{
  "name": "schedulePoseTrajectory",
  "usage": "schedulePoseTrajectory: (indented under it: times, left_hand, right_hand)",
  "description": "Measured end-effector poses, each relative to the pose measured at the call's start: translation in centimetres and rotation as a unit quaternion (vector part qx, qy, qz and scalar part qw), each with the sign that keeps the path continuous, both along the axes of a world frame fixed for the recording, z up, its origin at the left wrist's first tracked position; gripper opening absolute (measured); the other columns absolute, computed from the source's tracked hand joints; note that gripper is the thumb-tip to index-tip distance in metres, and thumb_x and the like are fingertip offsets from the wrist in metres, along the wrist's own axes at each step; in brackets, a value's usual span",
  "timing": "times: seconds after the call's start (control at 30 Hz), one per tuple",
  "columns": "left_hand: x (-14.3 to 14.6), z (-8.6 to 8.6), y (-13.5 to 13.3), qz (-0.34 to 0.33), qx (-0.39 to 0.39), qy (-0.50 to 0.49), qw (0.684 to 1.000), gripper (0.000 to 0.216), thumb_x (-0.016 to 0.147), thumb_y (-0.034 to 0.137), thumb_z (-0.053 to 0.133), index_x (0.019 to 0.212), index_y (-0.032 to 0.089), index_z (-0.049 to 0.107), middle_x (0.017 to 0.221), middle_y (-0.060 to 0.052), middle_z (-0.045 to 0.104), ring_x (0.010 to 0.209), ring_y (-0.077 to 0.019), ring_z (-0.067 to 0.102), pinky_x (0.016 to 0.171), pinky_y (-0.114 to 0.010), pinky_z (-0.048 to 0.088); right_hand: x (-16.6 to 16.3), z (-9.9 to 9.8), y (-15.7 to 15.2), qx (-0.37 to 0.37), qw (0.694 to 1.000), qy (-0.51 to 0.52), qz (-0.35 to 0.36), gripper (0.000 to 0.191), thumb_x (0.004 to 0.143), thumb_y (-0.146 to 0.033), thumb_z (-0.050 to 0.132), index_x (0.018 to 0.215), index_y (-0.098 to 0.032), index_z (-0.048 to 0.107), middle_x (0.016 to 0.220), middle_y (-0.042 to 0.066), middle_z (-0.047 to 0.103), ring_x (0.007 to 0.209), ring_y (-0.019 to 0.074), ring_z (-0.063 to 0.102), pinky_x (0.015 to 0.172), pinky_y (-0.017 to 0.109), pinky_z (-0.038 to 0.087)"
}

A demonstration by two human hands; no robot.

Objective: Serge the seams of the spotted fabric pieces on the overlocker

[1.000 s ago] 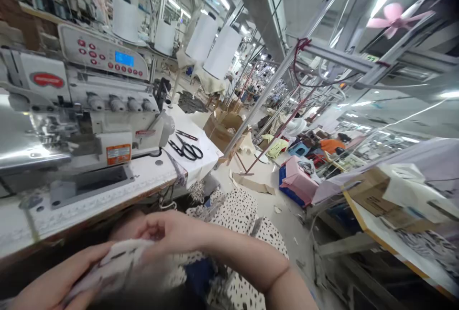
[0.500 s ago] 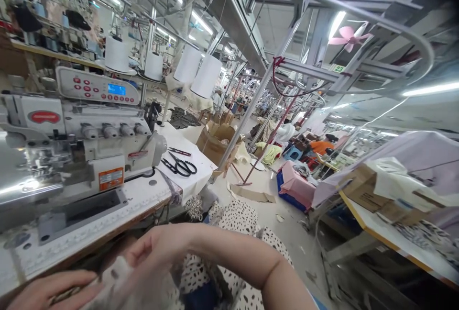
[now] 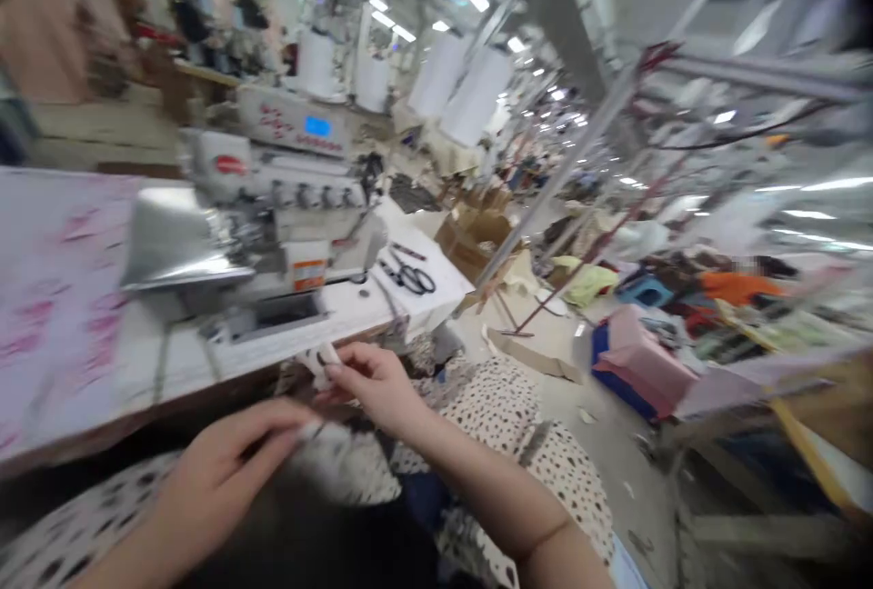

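My right hand [image 3: 372,382] pinches the top edge of a small white piece of fabric [image 3: 320,362] just below the front edge of the sewing table [image 3: 205,362]. My left hand [image 3: 232,462] grips the lower end of the same white fabric, fingers closed on it. The fabric hangs over my lap, which is covered in white cloth with black spots [image 3: 505,407]. A white overlock sewing machine [image 3: 273,207] stands on the table straight ahead of my hands. The frame is blurred by head motion.
Black scissors [image 3: 409,278] lie on the table's right end. Pink-printed fabric [image 3: 55,298] covers the table's left part. Thread cones [image 3: 470,94] hang above. Right of me are a cardboard box [image 3: 470,239], a pink bin [image 3: 637,362] and a slanted metal pole [image 3: 546,198].
The view has swung left and down. Both hands rose toward the table edge, and the white fabric is now pinched up between them.
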State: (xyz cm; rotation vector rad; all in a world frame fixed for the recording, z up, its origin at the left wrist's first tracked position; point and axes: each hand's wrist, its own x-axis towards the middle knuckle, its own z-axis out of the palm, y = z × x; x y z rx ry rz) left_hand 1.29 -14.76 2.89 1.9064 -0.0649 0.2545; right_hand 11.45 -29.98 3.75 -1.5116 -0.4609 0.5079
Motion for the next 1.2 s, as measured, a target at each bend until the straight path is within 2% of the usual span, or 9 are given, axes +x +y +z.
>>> schedulePoseTrajectory:
  times: [0.13, 0.47, 0.67, 0.83, 0.9, 0.97, 1.07, 1.13, 1.2]
  left_hand:
    - [0.1, 0.3, 0.5, 0.038, 0.014, -0.011, 0.999, 0.020, 0.082, 0.035, 0.050, 0.082, 0.020, 0.063, 0.082, -0.003, 0.062, 0.077, -0.0153, 0.057, 0.073, -0.023, 0.045]
    - [0.0, -1.1, 0.8, 0.067, -0.034, 0.035, 0.997, 0.018, 0.082, 0.033, 0.053, 0.076, 0.017, 0.053, 0.071, 0.002, 0.051, 0.066, -0.0099, 0.047, 0.061, -0.021, 0.038]
    - [0.7, -1.2, 0.9, 0.059, -0.015, -0.047, 0.997, 0.015, 0.084, 0.029, 0.052, 0.076, 0.017, 0.052, 0.087, -0.002, 0.054, 0.082, -0.0126, 0.052, 0.076, -0.024, 0.041]
    - [1.1, -0.9, 1.2, 0.015, 0.031, 0.006, 0.999, 0.017, 0.087, 0.030, 0.048, 0.100, 0.022, 0.056, 0.095, -0.002, 0.059, 0.088, -0.0137, 0.055, 0.079, -0.024, 0.043]
    - [1.3, -0.5, 1.4, -0.010, 0.089, 0.007, 0.996, 0.018, 0.089, 0.028, 0.044, 0.099, 0.022, 0.058, 0.091, -0.001, 0.059, 0.086, -0.0137, 0.055, 0.078, -0.025, 0.042]
    - [1.4, 0.2, 1.9, -0.011, 0.133, -0.019, 0.991, 0.019, 0.089, 0.025, 0.041, 0.088, 0.020, 0.059, 0.086, -0.002, 0.058, 0.083, -0.0133, 0.054, 0.076, -0.024, 0.041]
    - [1.4, 2.0, 3.2, 0.053, 0.153, -0.075, 0.984, 0.016, 0.088, 0.023, 0.042, 0.083, 0.018, 0.056, 0.081, -0.001, 0.055, 0.077, -0.0124, 0.052, 0.072, -0.024, 0.040]
    - [1.3, 3.6, 4.2, 0.102, 0.141, -0.102, 0.979, 0.014, 0.088, 0.024, 0.044, 0.084, 0.018, 0.055, 0.080, 0.000, 0.055, 0.075, -0.0119, 0.051, 0.070, -0.023, 0.040]
    - [1.0, 5.0, 5.1, 0.132, 0.122, -0.110, 0.977, 0.014, 0.087, 0.026, 0.045, 0.084, 0.019, 0.056, 0.079, 0.000, 0.055, 0.073, -0.0117, 0.052, 0.069, -0.023, 0.040]
  right_hand:
    - [-3.1, -1.4, 0.4, 0.001, 0.994, -0.112, 0.011, 0.013, 0.078, -0.028, 0.059, 0.081, -0.017, 0.066, 0.076, 0.001, 0.064, 0.072, 0.0140, 0.058, 0.069, 0.025, 0.045]
    - [-3.2, -1.9, 0.4, -0.036, 0.985, -0.167, 0.029, 0.020, 0.083, -0.022, 0.054, 0.096, -0.021, 0.069, 0.091, 0.003, 0.069, 0.084, 0.0185, 0.062, 0.077, 0.029, 0.047]
    - [-3.4, -1.7, 0.3, -0.052, 0.979, -0.192, 0.035, 0.022, 0.083, -0.020, 0.052, 0.097, -0.022, 0.069, 0.091, 0.003, 0.070, 0.083, 0.0189, 0.063, 0.076, 0.029, 0.048]
    - [-3.2, -1.9, 0.3, -0.069, 0.974, -0.213, 0.036, 0.020, 0.084, -0.018, 0.051, 0.093, -0.022, 0.068, 0.091, 0.003, 0.069, 0.085, 0.0187, 0.062, 0.079, 0.030, 0.046]
    - [-3.2, -1.9, 0.3, -0.068, 0.978, -0.197, 0.031, 0.018, 0.084, -0.019, 0.050, 0.096, -0.022, 0.064, 0.087, 0.003, 0.066, 0.082, 0.0171, 0.061, 0.075, 0.029, 0.046]
    - [-3.3, -2.0, 0.3, -0.044, 0.988, -0.143, 0.045, 0.015, 0.084, -0.023, 0.052, 0.099, -0.022, 0.055, 0.080, 0.001, 0.060, 0.071, 0.0140, 0.058, 0.063, 0.025, 0.046]
    - [-3.8, -2.1, 0.0, -0.005, 0.994, -0.055, 0.099, 0.029, 0.076, -0.024, 0.063, 0.097, -0.024, 0.043, 0.076, -0.004, 0.049, 0.059, 0.0093, 0.051, 0.050, 0.019, 0.040]
    - [-4.1, -2.5, -0.2, -0.011, 0.990, -0.033, 0.135, 0.036, 0.071, -0.021, 0.067, 0.094, -0.025, 0.039, 0.078, -0.004, 0.047, 0.059, 0.0084, 0.049, 0.051, 0.018, 0.039]
    - [-4.3, -3.3, -0.3, -0.033, 0.986, -0.058, 0.151, 0.034, 0.071, -0.019, 0.066, 0.090, -0.024, 0.039, 0.080, -0.004, 0.046, 0.063, 0.0092, 0.049, 0.055, 0.020, 0.040]
